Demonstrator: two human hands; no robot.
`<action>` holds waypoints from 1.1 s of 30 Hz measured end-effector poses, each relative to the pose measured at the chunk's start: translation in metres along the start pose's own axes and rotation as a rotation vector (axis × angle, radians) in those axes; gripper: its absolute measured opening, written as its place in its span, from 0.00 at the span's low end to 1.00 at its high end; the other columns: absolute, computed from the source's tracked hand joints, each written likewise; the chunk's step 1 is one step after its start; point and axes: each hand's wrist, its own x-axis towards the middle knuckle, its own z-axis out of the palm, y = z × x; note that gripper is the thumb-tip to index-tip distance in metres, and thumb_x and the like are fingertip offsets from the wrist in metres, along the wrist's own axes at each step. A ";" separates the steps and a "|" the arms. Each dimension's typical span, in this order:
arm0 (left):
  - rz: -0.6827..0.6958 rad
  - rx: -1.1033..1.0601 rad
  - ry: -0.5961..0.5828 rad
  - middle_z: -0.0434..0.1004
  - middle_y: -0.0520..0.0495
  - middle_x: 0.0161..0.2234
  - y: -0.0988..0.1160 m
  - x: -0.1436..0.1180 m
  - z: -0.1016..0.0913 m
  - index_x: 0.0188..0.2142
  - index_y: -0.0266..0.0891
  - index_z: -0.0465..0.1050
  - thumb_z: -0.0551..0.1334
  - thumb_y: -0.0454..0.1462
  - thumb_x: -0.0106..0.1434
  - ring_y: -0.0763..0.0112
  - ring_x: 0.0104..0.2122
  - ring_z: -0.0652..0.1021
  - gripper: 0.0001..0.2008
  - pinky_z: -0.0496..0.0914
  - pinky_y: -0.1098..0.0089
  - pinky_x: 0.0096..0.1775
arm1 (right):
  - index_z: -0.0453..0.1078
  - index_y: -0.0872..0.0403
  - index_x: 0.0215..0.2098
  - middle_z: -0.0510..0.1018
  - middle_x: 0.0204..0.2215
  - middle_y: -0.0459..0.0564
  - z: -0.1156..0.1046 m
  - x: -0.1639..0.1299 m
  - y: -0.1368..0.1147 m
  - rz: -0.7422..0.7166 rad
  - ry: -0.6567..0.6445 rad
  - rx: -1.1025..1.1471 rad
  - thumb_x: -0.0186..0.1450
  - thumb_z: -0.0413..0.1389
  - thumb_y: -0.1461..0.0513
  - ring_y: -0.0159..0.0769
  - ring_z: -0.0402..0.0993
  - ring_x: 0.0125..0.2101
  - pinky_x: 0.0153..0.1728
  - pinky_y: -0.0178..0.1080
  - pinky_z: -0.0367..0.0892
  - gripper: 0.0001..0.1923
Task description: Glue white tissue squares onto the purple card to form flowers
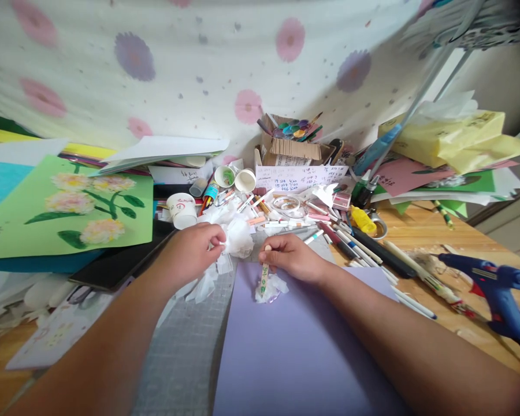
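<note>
My left hand (195,249) pinches a crumpled piece of white tissue paper (239,237) just beyond the top edge of a lilac sheet of paper (303,346). My right hand (292,256) holds a small stick with green marks (264,277), its lower end resting on a little wad of white tissue (272,288) that lies on the lilac sheet. The two hands are close together, about a hand's width apart. More scraps of white tissue (205,285) lie under my left wrist on a grey cutting mat (186,352).
A blue glue gun (496,289) lies at the right on the wooden table. Pens and markers (364,242) are strewn behind my hands, with paper cups (182,209), a tape roll (287,205) and a cardboard box (288,147). A green flower picture (75,205) lies at the left.
</note>
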 end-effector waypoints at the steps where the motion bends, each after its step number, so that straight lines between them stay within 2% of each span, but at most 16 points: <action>1: 0.028 0.006 0.012 0.73 0.52 0.33 0.000 0.000 0.002 0.33 0.42 0.71 0.58 0.38 0.57 0.69 0.32 0.73 0.05 0.63 0.71 0.32 | 0.66 0.56 0.21 0.66 0.15 0.41 0.000 0.000 0.000 -0.009 0.027 0.017 0.57 0.57 0.56 0.28 0.60 0.18 0.22 0.33 0.55 0.13; 5: 0.091 0.066 0.017 0.71 0.49 0.37 0.007 0.001 0.013 0.36 0.41 0.72 0.62 0.37 0.55 0.64 0.38 0.73 0.08 0.65 0.68 0.38 | 0.65 0.56 0.19 0.65 0.14 0.40 -0.003 0.001 0.001 -0.063 0.166 0.099 0.56 0.58 0.57 0.27 0.59 0.18 0.23 0.33 0.55 0.13; 8: 0.086 0.112 0.025 0.70 0.47 0.37 0.011 0.003 0.019 0.36 0.41 0.73 0.62 0.37 0.55 0.61 0.40 0.73 0.08 0.66 0.65 0.41 | 0.63 0.55 0.18 0.65 0.14 0.40 -0.005 0.002 0.003 -0.083 0.207 0.145 0.57 0.58 0.57 0.27 0.58 0.18 0.23 0.33 0.55 0.15; 19: 0.103 0.205 -0.004 0.72 0.47 0.35 0.012 0.008 0.022 0.35 0.41 0.74 0.58 0.31 0.56 0.61 0.40 0.71 0.09 0.64 0.64 0.41 | 0.62 0.55 0.17 0.65 0.14 0.41 -0.005 0.002 0.004 -0.083 0.214 0.148 0.56 0.58 0.57 0.27 0.59 0.18 0.23 0.33 0.56 0.14; 23: 0.112 0.225 -0.003 0.71 0.47 0.33 0.015 0.011 0.024 0.31 0.41 0.74 0.58 0.32 0.57 0.61 0.37 0.71 0.06 0.62 0.64 0.38 | 0.63 0.55 0.18 0.65 0.14 0.41 -0.006 0.002 0.004 -0.083 0.210 0.138 0.56 0.58 0.57 0.28 0.60 0.19 0.23 0.33 0.56 0.14; 26: 0.120 0.226 0.005 0.71 0.47 0.30 0.016 0.011 0.022 0.27 0.41 0.73 0.57 0.32 0.58 0.63 0.35 0.70 0.07 0.61 0.65 0.36 | 0.64 0.55 0.18 0.66 0.14 0.41 -0.007 0.001 0.003 -0.079 0.191 0.133 0.56 0.58 0.58 0.28 0.61 0.18 0.23 0.33 0.56 0.13; 30: 0.112 0.204 0.043 0.71 0.47 0.30 0.011 0.010 0.014 0.29 0.40 0.73 0.55 0.33 0.60 0.64 0.35 0.71 0.08 0.62 0.66 0.37 | 0.67 0.56 0.19 0.66 0.13 0.42 -0.007 0.000 0.002 -0.061 0.172 0.125 0.55 0.58 0.58 0.28 0.60 0.18 0.23 0.34 0.56 0.12; 33: 0.084 0.075 0.084 0.71 0.48 0.32 0.006 0.008 0.008 0.29 0.39 0.72 0.55 0.36 0.60 0.65 0.36 0.72 0.07 0.63 0.68 0.37 | 0.67 0.56 0.20 0.66 0.14 0.41 -0.008 0.000 0.003 -0.060 0.180 0.143 0.55 0.59 0.58 0.28 0.61 0.18 0.23 0.34 0.55 0.11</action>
